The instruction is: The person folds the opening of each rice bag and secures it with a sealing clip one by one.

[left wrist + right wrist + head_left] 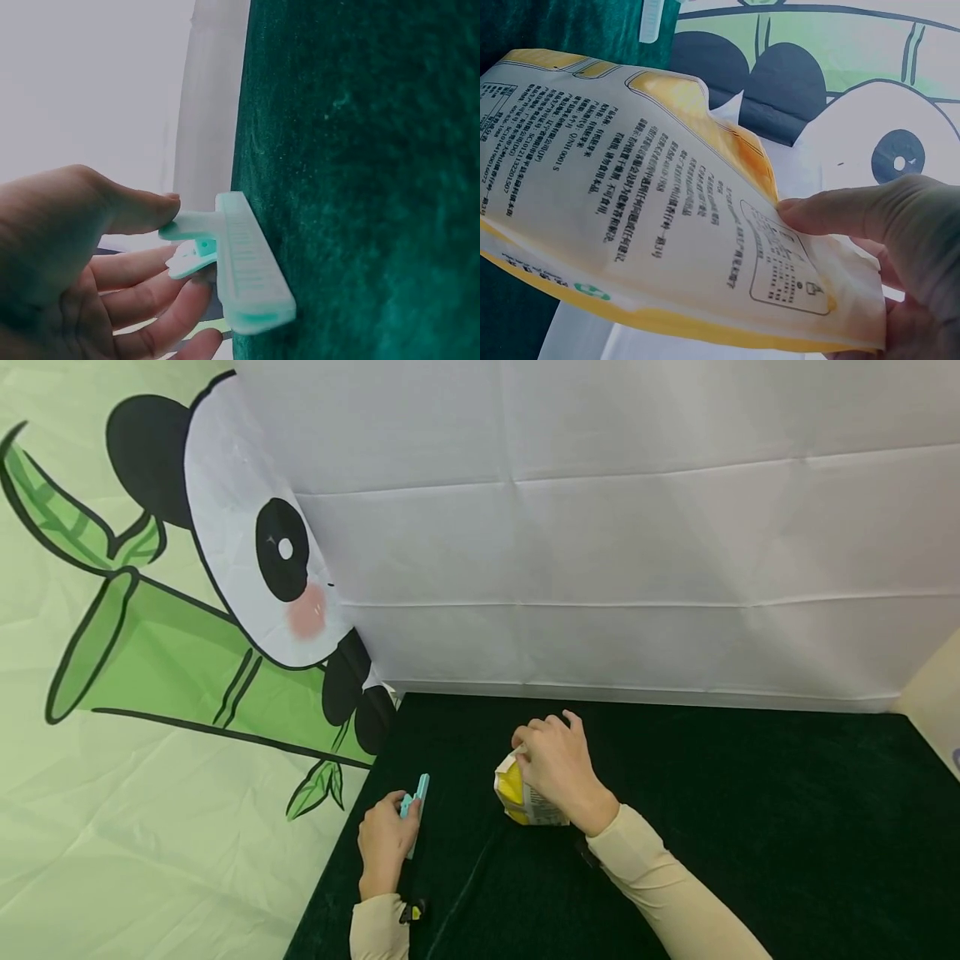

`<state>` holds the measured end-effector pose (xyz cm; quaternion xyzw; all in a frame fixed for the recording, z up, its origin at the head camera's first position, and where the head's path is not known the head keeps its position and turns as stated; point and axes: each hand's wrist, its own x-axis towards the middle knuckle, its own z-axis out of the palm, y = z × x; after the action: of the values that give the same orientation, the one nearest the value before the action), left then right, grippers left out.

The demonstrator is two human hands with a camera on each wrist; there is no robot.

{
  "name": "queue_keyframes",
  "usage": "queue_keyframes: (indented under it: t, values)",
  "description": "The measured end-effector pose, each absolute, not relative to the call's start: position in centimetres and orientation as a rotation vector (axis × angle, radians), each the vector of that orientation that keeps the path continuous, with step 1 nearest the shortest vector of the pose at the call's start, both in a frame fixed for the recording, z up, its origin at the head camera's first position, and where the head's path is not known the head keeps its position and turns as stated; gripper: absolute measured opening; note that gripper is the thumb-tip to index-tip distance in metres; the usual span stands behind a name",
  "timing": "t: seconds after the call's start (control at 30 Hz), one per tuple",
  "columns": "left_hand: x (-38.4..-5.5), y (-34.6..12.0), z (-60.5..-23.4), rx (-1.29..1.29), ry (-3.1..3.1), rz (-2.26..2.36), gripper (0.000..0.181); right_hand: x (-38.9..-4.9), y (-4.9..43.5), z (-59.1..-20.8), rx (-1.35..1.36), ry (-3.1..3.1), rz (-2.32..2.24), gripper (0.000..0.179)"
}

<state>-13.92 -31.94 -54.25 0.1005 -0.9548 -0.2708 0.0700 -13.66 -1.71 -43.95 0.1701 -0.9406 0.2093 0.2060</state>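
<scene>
My left hand [385,843] is at the left side of the table, holding a mint-green bag clip [422,787]. In the left wrist view the thumb presses one lever of the clip [253,274] and the fingers lie under the other; its long ridged bar faces the dark cloth. To the right, my right hand [561,767] pinches the top end of a yellow and white food packet [512,785]. The right wrist view shows the packet [630,195] printed with small dark text, its top edge gathered between thumb and fingers.
A dark green cloth [750,827] covers the table. Behind it hangs a creased white sheet [600,543]. Along the left stands a pale green backdrop [150,818] with a panda and bamboo drawn on it.
</scene>
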Motion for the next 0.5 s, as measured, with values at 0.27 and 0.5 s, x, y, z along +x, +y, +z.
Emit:
queue_keyframes:
  t: [0.27,0.5]
  values:
    - [-13.90,-31.69,-53.96,0.283,-2.895,-0.826,0.042,-13.72,-1.62,-43.74,0.453,-2.642,0.596,0.008]
    - [-13.88,-31.53,-53.92,0.264,-2.907,-0.820,0.042,-13.69,-1.58,-43.62,0.426,-2.652,0.618,0.009]
